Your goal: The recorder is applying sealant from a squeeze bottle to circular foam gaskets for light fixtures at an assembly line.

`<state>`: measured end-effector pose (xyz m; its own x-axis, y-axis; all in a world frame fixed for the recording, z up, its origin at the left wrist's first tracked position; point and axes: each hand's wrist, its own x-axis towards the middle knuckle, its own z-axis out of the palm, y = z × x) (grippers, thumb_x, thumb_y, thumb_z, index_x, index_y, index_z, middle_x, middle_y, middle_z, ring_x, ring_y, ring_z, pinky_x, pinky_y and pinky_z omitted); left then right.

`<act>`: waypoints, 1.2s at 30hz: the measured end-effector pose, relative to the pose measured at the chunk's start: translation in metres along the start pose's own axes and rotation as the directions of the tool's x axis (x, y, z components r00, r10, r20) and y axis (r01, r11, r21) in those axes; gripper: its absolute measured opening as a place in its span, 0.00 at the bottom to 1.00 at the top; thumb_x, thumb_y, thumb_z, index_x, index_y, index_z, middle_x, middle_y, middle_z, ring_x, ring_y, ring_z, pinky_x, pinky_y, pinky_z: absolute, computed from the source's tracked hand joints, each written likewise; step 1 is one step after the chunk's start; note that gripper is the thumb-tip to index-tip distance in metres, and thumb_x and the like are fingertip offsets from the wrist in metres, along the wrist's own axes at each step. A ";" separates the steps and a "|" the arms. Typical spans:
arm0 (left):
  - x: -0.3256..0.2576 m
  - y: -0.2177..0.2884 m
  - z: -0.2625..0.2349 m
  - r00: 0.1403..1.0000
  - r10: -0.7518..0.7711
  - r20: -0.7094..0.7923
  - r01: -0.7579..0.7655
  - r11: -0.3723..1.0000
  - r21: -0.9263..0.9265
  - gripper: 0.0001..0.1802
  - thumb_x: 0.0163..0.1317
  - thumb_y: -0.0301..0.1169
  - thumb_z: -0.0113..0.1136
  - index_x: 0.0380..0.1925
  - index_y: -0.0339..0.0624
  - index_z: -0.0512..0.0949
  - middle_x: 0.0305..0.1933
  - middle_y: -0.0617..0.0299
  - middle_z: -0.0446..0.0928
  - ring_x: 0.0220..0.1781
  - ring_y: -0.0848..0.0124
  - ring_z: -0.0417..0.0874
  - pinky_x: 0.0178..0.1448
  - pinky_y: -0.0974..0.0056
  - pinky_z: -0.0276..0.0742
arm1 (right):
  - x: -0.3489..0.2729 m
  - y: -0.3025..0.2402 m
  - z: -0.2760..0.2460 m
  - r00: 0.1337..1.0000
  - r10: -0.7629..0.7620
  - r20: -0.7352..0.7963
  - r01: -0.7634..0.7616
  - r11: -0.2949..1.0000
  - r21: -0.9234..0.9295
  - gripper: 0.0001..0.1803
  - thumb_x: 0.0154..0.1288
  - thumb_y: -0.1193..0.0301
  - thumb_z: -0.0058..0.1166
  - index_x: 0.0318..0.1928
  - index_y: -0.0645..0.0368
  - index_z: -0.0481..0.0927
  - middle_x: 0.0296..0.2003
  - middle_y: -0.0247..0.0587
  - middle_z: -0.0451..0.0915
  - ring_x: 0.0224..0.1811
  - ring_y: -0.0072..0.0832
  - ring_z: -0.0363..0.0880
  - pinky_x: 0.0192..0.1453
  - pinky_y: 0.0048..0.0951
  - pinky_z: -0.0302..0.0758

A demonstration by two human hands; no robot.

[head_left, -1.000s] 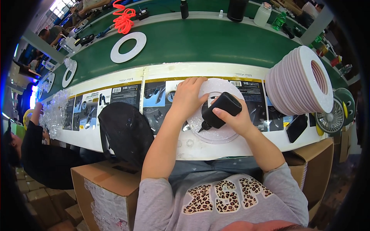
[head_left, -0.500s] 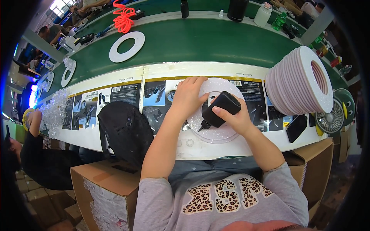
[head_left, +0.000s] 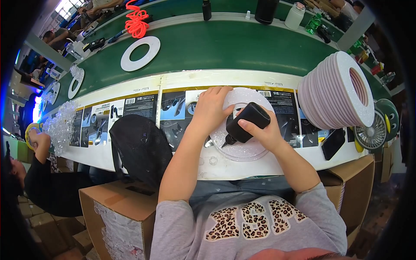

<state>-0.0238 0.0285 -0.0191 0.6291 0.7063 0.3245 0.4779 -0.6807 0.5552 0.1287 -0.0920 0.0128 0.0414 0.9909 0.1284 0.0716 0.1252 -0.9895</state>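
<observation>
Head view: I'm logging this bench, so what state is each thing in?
Black bottle, tilted, nozzle down
White ring, flat beneath the nozzle
Left hand, spread on the ring
Right hand, wrapped around the bottle
Ring stack, piled up
Orange cord, coiled
Desk fan, running or off unclear

Bright, even light falls on the white counter (head_left: 216, 78) and the glittering disc (head_left: 250, 153), a window (head_left: 68, 8) glows at upper left, blue-white glare flares at far left, and fisheye distortion bends straight edges toward a black rim, with the cardboard boxes (head_left: 56, 232) below dim.
</observation>
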 end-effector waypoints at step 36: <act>0.003 -0.005 -0.018 0.965 -0.193 -0.176 0.218 0.966 0.141 0.25 0.49 0.30 0.71 0.49 0.45 0.76 0.47 0.56 0.81 0.51 0.58 0.80 0.55 0.57 0.76 | 0.007 0.000 -0.031 0.976 -0.048 -0.213 0.029 0.996 -0.088 0.12 0.61 0.69 0.64 0.41 0.62 0.81 0.33 0.36 0.83 0.36 0.21 0.81 0.44 0.23 0.77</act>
<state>-0.0354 0.0375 -0.0072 0.4077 0.8471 0.3409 0.6855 -0.5306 0.4987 0.1594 -0.0863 0.0162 0.2493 0.9503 0.1864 0.1598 0.1495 -0.9758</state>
